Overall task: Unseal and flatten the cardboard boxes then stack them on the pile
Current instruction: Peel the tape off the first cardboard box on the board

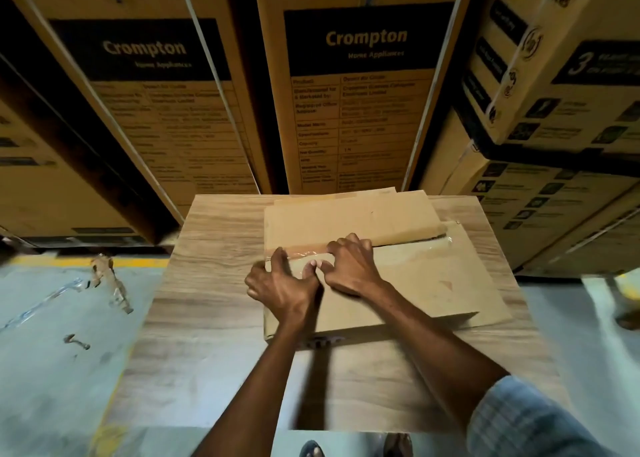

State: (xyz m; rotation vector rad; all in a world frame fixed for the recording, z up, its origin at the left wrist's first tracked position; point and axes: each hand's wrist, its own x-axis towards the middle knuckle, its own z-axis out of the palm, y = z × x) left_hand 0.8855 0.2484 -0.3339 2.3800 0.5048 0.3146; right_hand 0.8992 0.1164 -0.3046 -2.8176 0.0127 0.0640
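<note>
A brown cardboard box (426,283) lies on a wooden table (221,304). A strip of clear tape (436,245) runs along its top seam, and the far flap (349,221) is lifted a little at the right. My left hand (282,285) sits at the box's left end, fingers curled over the seam by the tape. My right hand (351,266) is beside it, with its fingers hooked into the seam under the far flap's edge. The two thumbs meet on the near flap. A flat piece of cardboard (367,193) lies behind the box.
Tall printed appliance cartons (360,86) stand in a wall right behind the table, with more stacked at the right (561,103) and left. Torn tape scraps (110,283) lie on the grey floor at the left, near a yellow line. My feet show below the table edge.
</note>
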